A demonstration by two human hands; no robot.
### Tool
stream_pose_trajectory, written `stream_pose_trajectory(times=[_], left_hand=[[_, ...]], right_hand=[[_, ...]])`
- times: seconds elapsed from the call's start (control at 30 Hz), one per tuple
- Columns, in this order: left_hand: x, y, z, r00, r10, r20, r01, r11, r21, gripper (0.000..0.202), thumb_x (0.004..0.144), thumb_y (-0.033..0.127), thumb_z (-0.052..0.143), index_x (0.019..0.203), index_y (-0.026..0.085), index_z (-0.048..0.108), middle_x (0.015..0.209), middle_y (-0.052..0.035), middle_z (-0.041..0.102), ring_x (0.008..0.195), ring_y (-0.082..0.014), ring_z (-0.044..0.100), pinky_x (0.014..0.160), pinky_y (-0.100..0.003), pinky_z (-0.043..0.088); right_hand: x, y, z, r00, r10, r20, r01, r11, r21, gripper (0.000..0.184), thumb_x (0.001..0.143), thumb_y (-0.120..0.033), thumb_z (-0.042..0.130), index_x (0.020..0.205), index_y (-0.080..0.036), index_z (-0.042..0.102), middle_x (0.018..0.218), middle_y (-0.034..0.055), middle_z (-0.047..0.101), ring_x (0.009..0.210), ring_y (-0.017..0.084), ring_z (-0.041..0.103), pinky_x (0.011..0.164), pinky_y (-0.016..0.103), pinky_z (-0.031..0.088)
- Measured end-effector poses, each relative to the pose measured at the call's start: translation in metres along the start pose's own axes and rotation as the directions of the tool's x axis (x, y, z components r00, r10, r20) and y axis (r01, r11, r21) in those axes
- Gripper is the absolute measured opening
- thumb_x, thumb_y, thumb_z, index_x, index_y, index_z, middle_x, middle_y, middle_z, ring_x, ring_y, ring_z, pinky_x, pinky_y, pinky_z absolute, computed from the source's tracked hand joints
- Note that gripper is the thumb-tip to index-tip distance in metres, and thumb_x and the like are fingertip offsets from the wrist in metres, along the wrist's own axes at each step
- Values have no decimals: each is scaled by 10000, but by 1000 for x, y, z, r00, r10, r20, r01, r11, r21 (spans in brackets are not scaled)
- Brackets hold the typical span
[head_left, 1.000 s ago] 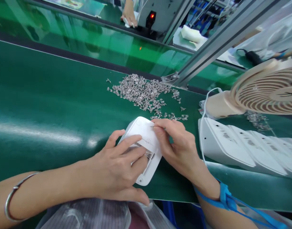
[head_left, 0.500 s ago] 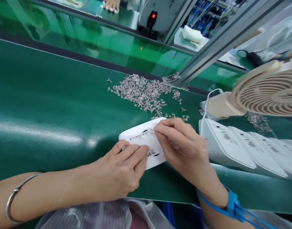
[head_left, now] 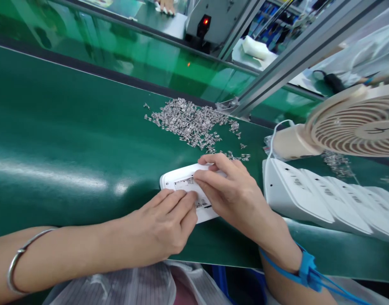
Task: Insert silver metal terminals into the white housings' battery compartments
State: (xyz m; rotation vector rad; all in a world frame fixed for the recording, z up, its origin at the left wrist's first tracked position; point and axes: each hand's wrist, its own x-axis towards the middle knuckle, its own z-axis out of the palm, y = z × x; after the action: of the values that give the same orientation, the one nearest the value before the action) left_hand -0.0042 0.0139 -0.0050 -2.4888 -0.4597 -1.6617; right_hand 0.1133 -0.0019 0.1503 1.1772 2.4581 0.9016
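A white plastic housing (head_left: 170, 180) with a recessed compartment lies on the green work surface in front of me. Small metal pieces show inside the recess along its edges. My left hand (head_left: 172, 220) rests over the near left side of the housing, fingers curled on it and gripping it. Over its right part is my right hand (head_left: 229, 186), thumb and index finger closed together at the recess; what they pinch is hidden. Just beyond the housing lies a heap of small metal spring contacts (head_left: 191, 123).
White housings (head_left: 304, 192) stand in a row at the right, with a beige fan (head_left: 356, 123) behind them. A metal post (head_left: 277, 55) rises by the green barrier (head_left: 133, 59) at the back. A co-worker's hand (head_left: 166, 6) shows beyond it.
My right hand has shifted slightly left over the recess, its fingers now at the compartment's upper edge. My left hand stays on the housing. The view has moved a little.
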Motion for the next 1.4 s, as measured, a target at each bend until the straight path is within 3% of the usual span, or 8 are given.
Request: stream_pose_trajectory(times=[0.2, 0.4, 0.63, 0.73, 0.83, 0.93, 1.2, 1.4], left_hand=[[0, 1, -4, 1000, 2, 7, -2, 999, 35, 272, 867, 186, 463, 1084, 56, 563, 1181, -151, 551, 1040, -254, 521, 857, -343, 439], [1, 1, -6, 984, -176, -19, 176, 973, 151, 384, 894, 330, 471, 1103, 16, 541, 1141, -184, 562, 852, -235, 561, 698, -325, 421], [8, -15, -4, 884, -392, -254, 425, 901, 91, 570, 883, 563, 360, 962, 42, 578, 1310, -288, 392, 1188, -429, 366, 842, -518, 399], [11, -16, -5, 924, -305, -232, 324, 945, 47, 464, 923, 418, 380, 928, -3, 574, 1203, -313, 479, 1171, -359, 427, 843, -460, 440], [9, -9, -9, 973, -102, -208, 89, 993, -71, 337, 926, 287, 411, 934, -1, 585, 1026, -211, 612, 1059, -278, 532, 750, -340, 476], [5, -1, -11, 991, 20, -134, -42, 986, -162, 276, 911, 262, 435, 965, 44, 595, 1087, -162, 607, 988, -236, 561, 760, -303, 465], [1, -7, -6, 986, -123, -110, 128, 991, 39, 296, 890, 274, 480, 1133, 126, 560, 1301, -87, 489, 1099, -271, 444, 831, -375, 368], [4, -4, -10, 987, -159, 22, 153, 973, 173, 400, 894, 286, 469, 1286, 210, 458, 1349, -13, 436, 1184, -278, 378, 923, -393, 315]], right_hand=[[2, -3, 4, 989, 55, -140, -34, 988, 149, 134, 854, -77, 449, 826, -160, 552, 954, 104, 579, 801, 174, 558, 700, 325, 464], [-1, -2, 4, 869, 319, -378, -167, 908, 383, 126, 833, -71, 500, 872, -174, 561, 873, 59, 601, 839, 171, 582, 746, 318, 465], [-11, -6, 11, 837, 519, -174, -338, 740, 581, 110, 860, -148, 530, 926, -198, 603, 922, 17, 657, 859, 140, 612, 757, 267, 474], [-13, -5, 12, 834, 549, -51, -343, 590, 731, 65, 871, -181, 533, 896, -207, 586, 1013, 20, 653, 1015, 179, 593, 865, 311, 463], [-13, 1, 14, 840, 542, 23, -323, 464, 825, 46, 872, -193, 545, 858, -216, 583, 1068, 9, 641, 1148, 201, 517, 943, 336, 425], [-12, 5, 16, 845, 530, 71, -308, 373, 875, 52, 871, -197, 554, 854, -224, 596, 1053, 4, 647, 1135, 201, 528, 927, 343, 438], [-10, 4, 14, 735, 673, -87, -251, 389, 886, 59, 854, -177, 569, 870, -210, 616, 960, 23, 661, 963, 170, 597, 810, 298, 478], [-10, 6, 12, 756, 626, -191, -291, 584, 758, 63, 847, -176, 553, 877, -209, 597, 936, 20, 638, 929, 164, 591, 794, 295, 473]])
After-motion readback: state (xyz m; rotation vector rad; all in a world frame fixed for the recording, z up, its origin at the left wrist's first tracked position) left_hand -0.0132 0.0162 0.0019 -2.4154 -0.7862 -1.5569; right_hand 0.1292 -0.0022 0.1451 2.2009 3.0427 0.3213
